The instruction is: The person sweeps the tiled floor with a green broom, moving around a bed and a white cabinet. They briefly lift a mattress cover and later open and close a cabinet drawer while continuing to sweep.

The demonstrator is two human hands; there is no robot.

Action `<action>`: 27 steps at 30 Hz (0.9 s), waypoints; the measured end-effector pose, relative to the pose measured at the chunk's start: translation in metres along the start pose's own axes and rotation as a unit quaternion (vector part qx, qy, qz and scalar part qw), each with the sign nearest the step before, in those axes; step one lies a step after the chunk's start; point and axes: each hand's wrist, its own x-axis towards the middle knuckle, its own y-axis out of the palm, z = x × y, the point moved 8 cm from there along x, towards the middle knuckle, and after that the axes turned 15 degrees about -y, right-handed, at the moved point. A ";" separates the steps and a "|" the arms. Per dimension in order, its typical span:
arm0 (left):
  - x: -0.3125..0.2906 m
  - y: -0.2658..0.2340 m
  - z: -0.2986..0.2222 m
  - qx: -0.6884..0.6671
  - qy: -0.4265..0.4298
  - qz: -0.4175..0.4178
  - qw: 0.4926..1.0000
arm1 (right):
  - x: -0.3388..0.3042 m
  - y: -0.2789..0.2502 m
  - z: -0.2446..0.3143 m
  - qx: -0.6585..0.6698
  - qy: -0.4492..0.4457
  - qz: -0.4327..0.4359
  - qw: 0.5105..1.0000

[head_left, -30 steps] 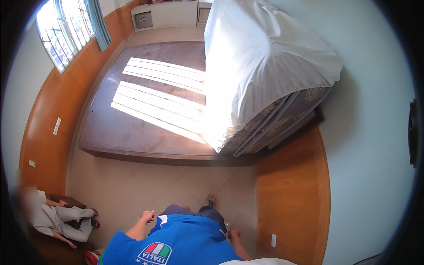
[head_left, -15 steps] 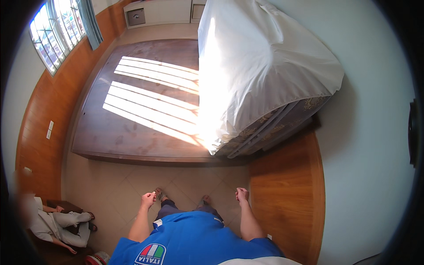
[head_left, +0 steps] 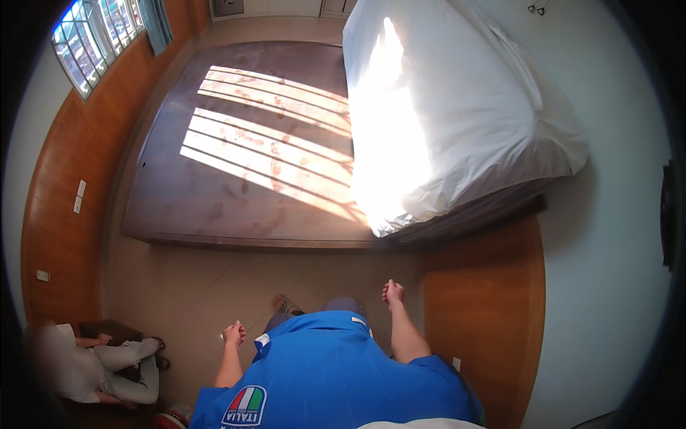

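Observation:
My left hand [head_left: 234, 333] hangs over the tiled floor beside my blue shirt, its fingers curled closed with nothing visible in them. Closer to the bed is my right hand [head_left: 393, 292], also curled closed, and no object shows in it. Neither hand touches anything. Ahead of me stands a low dark brown wooden bed base [head_left: 171, 193] with dusty smudges and barred sunlight on top. At its right side, a mattress under a white sheet [head_left: 479, 136] leans tilted toward the wall. Only a dark strip of the mattress side shows below the sheet's hem.
A person [head_left: 128, 365] in light clothes sits at the lower left, beside a red and white round container [head_left: 174, 416]. An orange-brown wooden headboard panel [head_left: 486, 307] stands to my right. A barred window [head_left: 96, 46] and wood panelling [head_left: 61, 214] line the left wall.
The white sheet has dropped lower over the mattress, hiding the patterned side that showed before. My view has shifted, and my left hand sits a little lower beside me. Both hands stay closed.

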 end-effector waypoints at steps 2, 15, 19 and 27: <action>-0.002 -0.019 -0.024 -0.005 0.011 -0.002 1.000 | 0.032 -0.014 0.064 0.084 -0.067 -0.067 0.992; -0.024 -0.006 -0.076 -0.023 0.018 -0.001 1.000 | 0.080 -0.115 0.308 0.096 -0.264 -0.497 0.821; -0.031 -0.016 -0.060 0.012 -0.017 -0.030 0.999 | 0.056 -0.096 0.318 0.090 -0.201 -0.511 0.831; -0.037 -0.030 -0.096 -0.011 -0.001 -0.072 0.997 | 0.099 -0.137 0.292 -0.115 -0.191 -0.486 0.845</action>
